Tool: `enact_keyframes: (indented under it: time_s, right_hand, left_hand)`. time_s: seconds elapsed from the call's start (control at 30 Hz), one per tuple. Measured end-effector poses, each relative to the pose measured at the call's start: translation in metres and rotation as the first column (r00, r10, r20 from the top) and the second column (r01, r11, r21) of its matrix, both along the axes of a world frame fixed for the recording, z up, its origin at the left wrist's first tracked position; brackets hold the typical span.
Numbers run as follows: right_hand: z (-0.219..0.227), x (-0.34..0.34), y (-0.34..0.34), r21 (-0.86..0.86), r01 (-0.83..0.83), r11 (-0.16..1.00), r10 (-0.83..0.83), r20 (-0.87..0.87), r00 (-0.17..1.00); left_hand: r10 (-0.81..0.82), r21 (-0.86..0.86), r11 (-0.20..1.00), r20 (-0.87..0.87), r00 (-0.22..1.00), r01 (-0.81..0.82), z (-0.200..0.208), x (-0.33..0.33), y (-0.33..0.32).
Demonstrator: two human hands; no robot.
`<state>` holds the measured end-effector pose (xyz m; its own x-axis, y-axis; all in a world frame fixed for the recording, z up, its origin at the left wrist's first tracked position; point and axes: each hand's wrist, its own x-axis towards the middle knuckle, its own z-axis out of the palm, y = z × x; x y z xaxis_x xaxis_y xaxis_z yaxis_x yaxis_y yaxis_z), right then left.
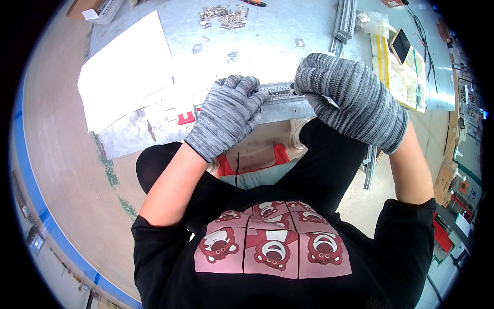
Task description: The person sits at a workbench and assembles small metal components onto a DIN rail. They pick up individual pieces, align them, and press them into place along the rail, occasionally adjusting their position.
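Both my hands wear grey striped knit gloves. Between them, along the table's near edge, lies a metal slide rail point(280, 92) with a row of small slots. My left hand point(229, 113) wraps its fingers over the rail's left part, closed on it. My right hand point(345, 92) is closed at the rail's right part, thumb and fingers bent together. A small dark bit shows at its fingertips, too little to name. A red plastic piece point(186, 118) lies on the table just left of my left hand.
White sheets point(128, 72) cover the table's left side. A pile of small metal pins point(225, 17) lies at the back. More metal rails point(343, 23) are stacked back right. A phone-like dark device point(400, 46) rests on a yellow-striped package point(406, 82). A red-framed stool point(252, 167) shows below.
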<state>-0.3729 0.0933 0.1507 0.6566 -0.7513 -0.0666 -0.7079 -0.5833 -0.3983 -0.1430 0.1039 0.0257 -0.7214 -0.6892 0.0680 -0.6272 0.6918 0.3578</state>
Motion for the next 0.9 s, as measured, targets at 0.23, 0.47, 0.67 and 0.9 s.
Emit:
enact_keyframes:
  time_s: [0.23, 0.47, 0.67, 0.9]
  right_hand:
    - [-0.004, -0.001, -0.002, -0.029, -0.039, 0.999, 0.040, 0.038, 0.998]
    - [0.006, 0.007, 0.002, 0.042, 0.003, 0.999, 0.001, -0.084, 0.996]
    - [0.009, 0.009, -0.003, 0.068, -0.038, 0.997, 0.047, -0.131, 0.990]
    - [0.008, 0.009, -0.010, 0.051, -0.102, 0.993, 0.106, -0.092, 0.990]
  left_hand:
    - [0.003, 0.006, 1.000, -0.013, 1.000, -0.003, 0.002, 0.000, 0.000]
    - [0.007, 0.022, 1.000, -0.023, 1.000, -0.006, 0.001, 0.000, 0.000]
    - [0.009, -0.009, 1.000, -0.018, 1.000, -0.009, -0.001, 0.000, 0.000]
    - [0.010, 0.029, 1.000, -0.006, 1.000, -0.010, 0.001, -0.002, -0.001]
